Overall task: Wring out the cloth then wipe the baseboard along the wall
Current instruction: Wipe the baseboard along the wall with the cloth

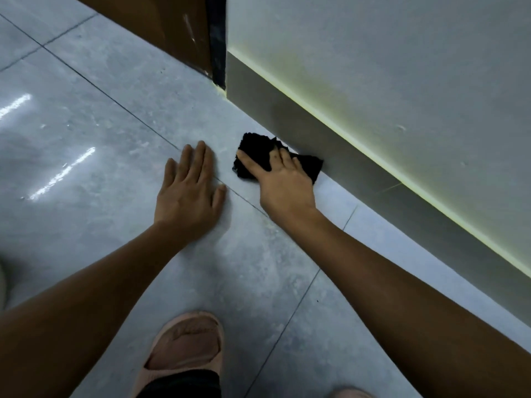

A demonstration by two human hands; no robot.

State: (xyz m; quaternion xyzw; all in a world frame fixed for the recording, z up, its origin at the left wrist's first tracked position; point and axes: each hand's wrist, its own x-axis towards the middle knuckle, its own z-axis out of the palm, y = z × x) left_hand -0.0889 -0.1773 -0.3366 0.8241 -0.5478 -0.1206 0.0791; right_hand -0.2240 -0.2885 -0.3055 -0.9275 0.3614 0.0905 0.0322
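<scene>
A black cloth [253, 150] lies bunched where the floor meets the grey baseboard [359, 162], which runs diagonally from the upper middle to the lower right along the pale wall [402, 67]. My right hand [283, 179] presses on the cloth with fingers spread over it, holding it against the foot of the baseboard. My left hand [189, 193] lies flat on the grey floor tile just left of the cloth, fingers apart, holding nothing.
A brown door [161, 27] with a dark frame edge [217, 41] stands where the baseboard ends at the top. My foot in a pink slipper [186, 351] rests on the glossy tiled floor [86, 139] below my hands.
</scene>
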